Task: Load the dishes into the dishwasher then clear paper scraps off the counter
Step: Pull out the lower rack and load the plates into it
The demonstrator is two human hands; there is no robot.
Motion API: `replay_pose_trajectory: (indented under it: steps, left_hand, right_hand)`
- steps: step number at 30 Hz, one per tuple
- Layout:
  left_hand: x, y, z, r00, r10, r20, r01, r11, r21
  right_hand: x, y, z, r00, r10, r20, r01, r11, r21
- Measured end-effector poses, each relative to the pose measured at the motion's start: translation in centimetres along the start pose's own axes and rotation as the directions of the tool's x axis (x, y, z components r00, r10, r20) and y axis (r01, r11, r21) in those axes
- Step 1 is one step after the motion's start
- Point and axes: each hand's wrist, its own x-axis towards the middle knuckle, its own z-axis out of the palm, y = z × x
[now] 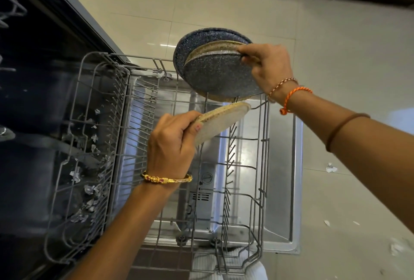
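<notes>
Pulled-out rack [143, 123] over the open dishwasher door [280, 167], stack of plates [215, 71] in the right hand [268, 69] above the rack's far right corner, single plate [221, 120] in the left hand [172, 143] just below, paper scraps [331, 167] on the floor at right

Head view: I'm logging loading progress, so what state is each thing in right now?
Dishwasher door: open, lying flat.
Lower rack: pulled out, no dishes in it.
Beige plate: held on edge over the rack by the left hand.
Stack of plates: gripped at the rim by the right hand.
Paper scraps: scattered on the floor.
</notes>
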Motion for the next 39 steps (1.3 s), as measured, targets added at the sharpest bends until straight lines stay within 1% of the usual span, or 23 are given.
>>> replay_pose_trajectory:
  steps: [1, 3, 7, 9, 12, 13, 14, 15, 16, 17, 18, 19, 20, 21, 23, 24, 26, 28, 31, 33, 35, 37, 39]
  left_hand:
    - [0.0, 0.0, 0.0, 1.000, 0.009, 0.002, -0.009, 1.000, 0.004]
    - [0.1, -0.2, 0.1, 1.000, 0.012, 0.004, -0.012, 1.000, -0.002]
    - [0.6, -0.4, 0.3, 1.000, 0.000, -0.013, 0.000, 1.000, -0.012]
    - [0.8, -0.3, 0.5, 0.999, 0.009, -0.031, -0.009, 1.000, 0.008]
    - [1.1, -0.3, 0.8, 0.997, 0.006, -0.079, -0.004, 1.000, 0.022]
    - [1.3, -0.3, 0.9, 0.995, -0.001, -0.096, 0.002, 1.000, 0.007]
    - [1.5, -0.2, 1.0, 0.994, -0.010, -0.111, 0.009, 1.000, -0.010]
    - [1.8, -0.1, 1.1, 0.993, -0.020, -0.120, 0.018, 1.000, -0.021]
    - [1.9, -0.1, 1.2, 0.992, -0.034, -0.123, 0.031, 0.999, -0.023]
    - [2.2, -0.2, 1.3, 0.992, -0.050, -0.117, 0.048, 0.999, -0.018]
    - [2.4, -0.2, 1.4, 0.992, -0.068, -0.106, 0.067, 0.998, -0.013]
    - [2.7, -0.3, 1.5, 0.992, -0.088, -0.093, 0.088, 0.996, -0.012]
    - [3.0, -0.3, 1.5, 0.991, -0.110, -0.082, 0.109, 0.994, -0.024]
    - [3.3, -0.2, 1.6, 0.989, -0.133, -0.071, 0.130, 0.990, -0.047]
    - [4.2, 0.0, 1.9, 0.983, -0.176, -0.057, 0.170, 0.980, -0.099]
    - [4.8, 0.0, 2.2, 0.979, -0.195, -0.064, 0.186, 0.975, -0.117]
    - [6.3, -0.1, 2.7, 0.974, -0.214, -0.071, 0.201, 0.967, -0.160]
    - [7.7, -0.7, 3.0, 0.977, -0.201, -0.069, 0.180, 0.954, -0.238]
    - [9.1, -1.9, 3.4, 0.993, -0.113, -0.042, 0.098, 0.960, -0.264]
    - [9.5, -2.3, 3.6, 0.989, -0.137, 0.059, 0.148, 0.951, -0.271]
    - [9.5, -2.5, 4.2, 0.968, -0.199, 0.153, 0.234, 0.936, -0.264]
    - [9.2, -2.7, 4.9, 0.955, -0.240, 0.174, 0.272, 0.942, -0.196]
    - [9.1, -2.7, 5.4, 0.953, -0.263, 0.149, 0.284, 0.947, -0.149]
  right_hand:
    - [-0.2, -0.2, 0.2, 0.999, -0.029, -0.035, 0.030, 0.999, 0.013]
    - [-0.2, -0.4, 0.8, 0.998, -0.060, -0.020, 0.060, 0.998, 0.006]
    - [1.5, 0.9, 1.1, 0.995, 0.055, 0.089, -0.054, 0.998, -0.020]
    - [1.9, 1.4, 0.9, 0.990, 0.050, 0.135, -0.049, 0.999, -0.015]
    - [1.6, 1.8, 0.6, 0.954, 0.065, 0.291, -0.057, 0.998, -0.035]
    - [1.3, 1.9, 0.5, 0.935, 0.074, 0.347, -0.083, 0.996, 0.011]
    - [0.9, 2.1, 0.5, 0.926, 0.091, 0.367, -0.134, 0.986, 0.094]
    - [0.5, 2.2, 0.5, 0.927, 0.125, 0.354, -0.202, 0.961, 0.189]
    - [0.1, 2.3, 0.7, 0.943, 0.173, 0.284, -0.253, 0.928, 0.273]
    - [-0.3, 2.4, 0.8, 0.963, 0.218, 0.158, -0.260, 0.905, 0.337]
    - [-0.7, 2.5, 0.8, 0.970, 0.244, 0.001, -0.227, 0.901, 0.370]
    - [-1.2, 2.8, 0.8, 0.961, 0.249, -0.118, -0.182, 0.896, 0.405]
    - [-1.8, 3.1, 0.8, 0.960, 0.233, -0.155, -0.142, 0.884, 0.445]
    - [-2.4, 3.3, 0.9, 0.973, 0.198, -0.116, -0.118, 0.864, 0.490]
    - [-3.6, 3.6, 1.1, 0.994, 0.105, 0.028, -0.104, 0.842, 0.530]
    - [-4.1, 3.9, 1.2, 0.996, 0.073, 0.055, -0.092, 0.836, 0.541]
    - [-4.2, 4.6, 0.9, 0.998, 0.068, 0.012, -0.062, 0.810, 0.584]
    - [-3.9, 5.3, 0.5, 0.998, 0.059, -0.033, -0.030, 0.820, 0.571]
    - [-3.6, 6.3, 0.0, 0.995, -0.033, -0.096, 0.069, 0.915, 0.397]
    - [-3.4, 7.1, 0.2, 0.987, -0.056, -0.148, 0.098, 0.952, 0.291]
    - [-3.5, 7.5, 0.6, 0.988, -0.007, -0.156, 0.044, 0.971, 0.236]
    - [-4.3, 7.8, 1.4, 0.989, 0.015, -0.150, 0.016, 0.979, 0.203]
    - [-5.1, 7.9, 2.0, 0.985, 0.007, -0.174, 0.026, 0.982, 0.186]
